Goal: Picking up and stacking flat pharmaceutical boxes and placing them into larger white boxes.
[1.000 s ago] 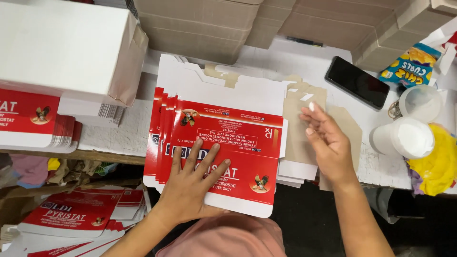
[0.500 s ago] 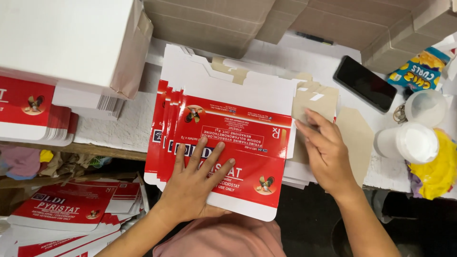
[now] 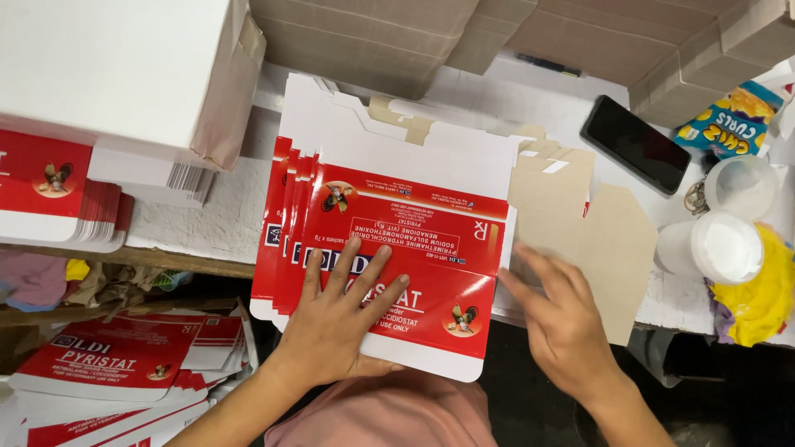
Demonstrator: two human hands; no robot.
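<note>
Red-and-white flat cartons (image 3: 397,240) under left hand (image 3: 339,319)

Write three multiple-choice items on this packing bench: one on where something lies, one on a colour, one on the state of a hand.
1. Where does the black phone lie?
A. On the table's far right, by the snack bag
B. Under the left hand
C. On the floor stack at lower left

2. What colour is the printed face of the top flat carton?
A. Blue
B. Red
C. Green

3. How is the left hand placed?
A. Closed in a fist above the table
B. Pinching a cup
C. Spread flat, palm down, on the top carton

Answers:
1. A: the phone rests on the white table near the blue and yellow snack bag.
2. B: its printed panel is red with white edges.
3. C: the fingers are splayed on the carton, while the right hand lies at its right edge, over the brown card pieces.
</note>
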